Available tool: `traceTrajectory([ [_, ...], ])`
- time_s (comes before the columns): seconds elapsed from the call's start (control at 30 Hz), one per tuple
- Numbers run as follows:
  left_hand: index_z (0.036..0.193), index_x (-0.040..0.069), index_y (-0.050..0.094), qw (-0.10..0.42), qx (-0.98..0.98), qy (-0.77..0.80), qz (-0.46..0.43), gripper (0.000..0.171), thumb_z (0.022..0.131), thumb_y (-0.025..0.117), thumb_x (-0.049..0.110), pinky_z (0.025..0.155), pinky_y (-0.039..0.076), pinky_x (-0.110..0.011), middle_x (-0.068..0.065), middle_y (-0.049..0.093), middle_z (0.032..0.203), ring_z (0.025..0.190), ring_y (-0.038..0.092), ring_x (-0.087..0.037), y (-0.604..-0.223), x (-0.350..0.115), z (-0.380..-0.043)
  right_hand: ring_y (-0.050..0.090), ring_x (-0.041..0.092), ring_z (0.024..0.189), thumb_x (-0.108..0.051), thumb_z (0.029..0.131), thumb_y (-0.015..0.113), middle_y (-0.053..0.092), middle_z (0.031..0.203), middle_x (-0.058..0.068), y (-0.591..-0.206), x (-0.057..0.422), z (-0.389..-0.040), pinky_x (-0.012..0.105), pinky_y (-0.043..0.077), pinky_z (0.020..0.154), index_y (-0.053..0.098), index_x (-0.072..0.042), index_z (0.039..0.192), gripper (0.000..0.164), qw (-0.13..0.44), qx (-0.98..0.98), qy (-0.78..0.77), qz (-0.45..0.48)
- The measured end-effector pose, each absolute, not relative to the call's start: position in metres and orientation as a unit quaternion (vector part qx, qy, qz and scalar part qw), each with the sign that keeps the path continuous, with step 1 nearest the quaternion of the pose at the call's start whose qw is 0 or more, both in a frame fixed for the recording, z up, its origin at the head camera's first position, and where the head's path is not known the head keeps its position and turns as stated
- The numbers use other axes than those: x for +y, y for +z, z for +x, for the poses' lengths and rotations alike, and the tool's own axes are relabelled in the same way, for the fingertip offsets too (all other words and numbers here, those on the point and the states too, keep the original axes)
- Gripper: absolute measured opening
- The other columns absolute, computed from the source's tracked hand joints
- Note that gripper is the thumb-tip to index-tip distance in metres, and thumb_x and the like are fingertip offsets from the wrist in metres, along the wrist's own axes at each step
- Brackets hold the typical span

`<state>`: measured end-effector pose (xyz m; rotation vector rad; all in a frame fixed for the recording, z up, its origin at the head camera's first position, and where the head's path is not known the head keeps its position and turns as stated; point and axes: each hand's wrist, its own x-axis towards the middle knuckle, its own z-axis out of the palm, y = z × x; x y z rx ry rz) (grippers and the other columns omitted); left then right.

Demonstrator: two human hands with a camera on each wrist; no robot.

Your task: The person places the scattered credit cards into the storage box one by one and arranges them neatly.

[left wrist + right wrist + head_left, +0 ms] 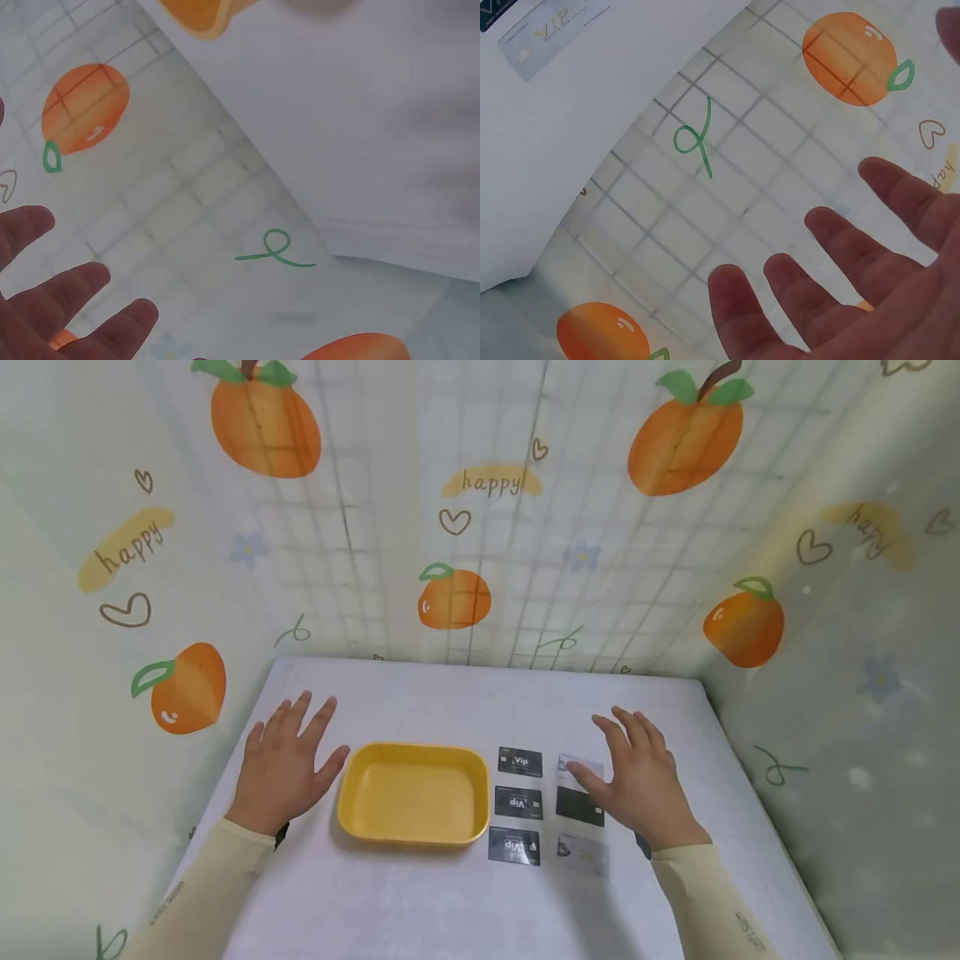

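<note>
My left hand [283, 770] hovers with spread fingers just left of a yellow tray [414, 841], holding nothing. Over on the other side, my right hand [643, 785] is spread too, and it partly covers the right column of cards. That column has a silver card [590, 765] at the back, a black card [577, 806] in the middle and another silver card [582, 855] at the front. Between it and the tray lie three dark VIP cards, a back one [521, 762], a middle one [518, 803] and a front one [513, 846].
All of this lies on a white table [420, 910]. A pale curtain [375, 527] printed with oranges, hearts and "happy" hangs behind and at both sides of the table.
</note>
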<state>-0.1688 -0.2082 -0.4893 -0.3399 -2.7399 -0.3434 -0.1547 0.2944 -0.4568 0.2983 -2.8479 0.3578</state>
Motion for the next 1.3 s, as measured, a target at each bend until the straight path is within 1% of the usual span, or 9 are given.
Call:
traceTrajectory([
  [0.13,0.161,0.020,0.047,0.186,-0.968,-0.120,-0.118,0.071,0.100,0.064,0.050,0.104,0.038,-0.073,-0.022,0.043,0.161,0.143,0.042,-0.051,-0.498,-0.211,-0.172,0.029,0.054,0.146,-0.054,0.091,0.078,0.037,0.162,0.024,-0.459,0.291,-0.162,0.081,0.030,0.104,0.048,-0.008,0.155,0.083,0.124,-0.978,0.130,0.109],
  [0.3,0.159,0.016,0.049,0.198,-0.965,-0.134,-0.109,0.070,0.100,0.066,0.049,0.088,0.050,-0.071,-0.026,0.050,0.154,0.130,0.053,-0.054,-0.528,-0.215,-0.166,0.034,0.051,0.145,-0.054,0.092,0.077,0.039,0.161,0.022,-0.473,0.283,-0.164,0.078,0.033,0.104,0.049,-0.009,0.155,0.082,0.109,-0.979,0.129,0.115],
  [0.4,0.156,0.014,0.052,0.196,-0.966,-0.142,-0.089,0.068,0.100,0.066,0.049,0.071,0.055,-0.064,-0.024,0.062,0.135,0.111,0.062,-0.050,-0.550,-0.212,-0.163,0.037,0.048,0.145,-0.055,0.092,0.076,0.041,0.161,0.020,-0.485,0.276,-0.170,0.077,0.036,0.104,0.049,-0.010,0.155,0.083,0.097,-0.981,0.122,0.115],
  [0.47,0.154,0.013,0.055,0.174,-0.970,-0.153,-0.072,0.066,0.101,0.065,0.050,0.059,0.055,-0.055,-0.021,0.069,0.116,0.094,0.066,-0.044,-0.564,-0.207,-0.158,0.039,0.048,0.144,-0.054,0.092,0.077,0.042,0.160,0.020,-0.492,0.273,-0.173,0.077,0.037,0.103,0.049,-0.010,0.155,0.082,0.081,-0.983,0.121,0.116],
  [0.53,0.154,0.013,0.055,0.142,-0.974,-0.167,-0.050,0.065,0.102,0.063,0.051,0.052,0.051,-0.046,-0.015,0.071,0.099,0.080,0.067,-0.036,-0.574,-0.200,-0.153,0.041,0.048,0.143,-0.052,0.092,0.078,0.043,0.160,0.019,-0.499,0.270,-0.175,0.076,0.036,0.105,0.049,-0.011,0.156,0.081,0.063,-0.984,0.123,0.114],
  [0.67,0.157,0.017,0.050,0.090,-0.977,-0.192,-0.017,0.062,0.105,0.058,0.050,0.045,0.043,-0.037,-0.006,0.068,0.080,0.062,0.062,-0.022,-0.584,-0.189,-0.145,0.042,0.047,0.142,-0.047,0.091,0.080,0.047,0.157,0.019,-0.511,0.263,-0.184,0.074,0.036,0.106,0.051,-0.012,0.154,0.078,0.036,-0.984,0.126,0.118],
  [0.87,0.165,0.026,0.040,0.084,-0.979,-0.185,-0.016,0.062,0.107,0.056,0.041,0.038,0.033,-0.034,0.003,0.043,0.056,0.043,0.039,-0.015,-0.588,-0.187,-0.148,0.042,0.046,0.142,-0.046,0.090,0.082,0.055,0.151,0.017,-0.531,0.249,-0.207,0.073,0.039,0.105,0.059,-0.012,0.148,0.071,0.031,-0.984,0.112,0.136],
  [1.07,0.167,0.030,0.035,0.080,-0.979,-0.186,-0.025,0.063,0.106,0.054,0.032,0.038,0.028,-0.033,0.004,0.038,0.050,0.040,0.031,-0.014,-0.597,-0.183,-0.154,0.047,0.043,0.140,-0.044,0.090,0.083,0.055,0.151,0.016,-0.550,0.243,-0.228,0.070,0.041,0.105,0.056,-0.011,0.151,0.074,-0.006,-0.986,0.101,0.133],
  [1.3,0.162,0.028,0.046,0.069,-0.977,-0.203,-0.018,0.056,0.107,0.052,0.028,0.039,0.026,-0.032,0.005,0.037,0.050,0.041,0.027,-0.013,-0.596,-0.180,-0.156,0.048,0.042,0.140,-0.038,0.090,0.085,0.056,0.152,0.013,-0.570,0.239,-0.251,0.068,0.039,0.108,0.056,-0.012,0.152,0.073,-0.052,-0.986,0.103,0.122],
])
